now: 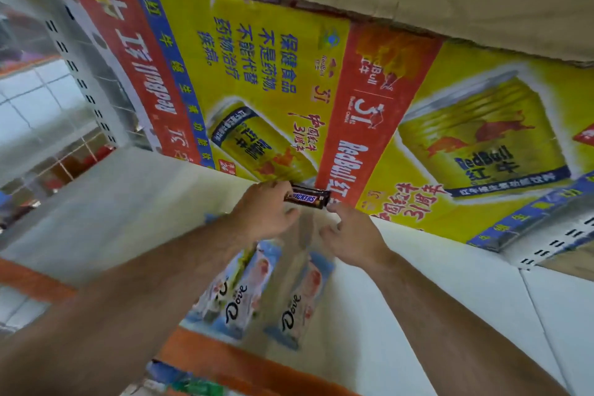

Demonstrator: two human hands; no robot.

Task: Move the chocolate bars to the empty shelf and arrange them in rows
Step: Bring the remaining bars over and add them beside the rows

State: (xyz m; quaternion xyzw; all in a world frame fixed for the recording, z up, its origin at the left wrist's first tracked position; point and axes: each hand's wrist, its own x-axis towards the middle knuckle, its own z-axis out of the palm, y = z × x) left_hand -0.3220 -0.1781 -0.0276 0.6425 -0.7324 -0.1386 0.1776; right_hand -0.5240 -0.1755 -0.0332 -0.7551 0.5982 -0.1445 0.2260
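Snickers bar (309,198) end behind left hand (264,213)

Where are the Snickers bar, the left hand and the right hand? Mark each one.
Snickers bar (305,198): head view, its printed label.
left hand (263,212): head view, back of the hand.
right hand (353,235): head view, back of the hand.

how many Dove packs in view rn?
2. Both lie flat, side by side, toward the front of the white shelf: the left Dove pack partly under the left forearm, the right Dove pack between the arms. The arms may hide more.
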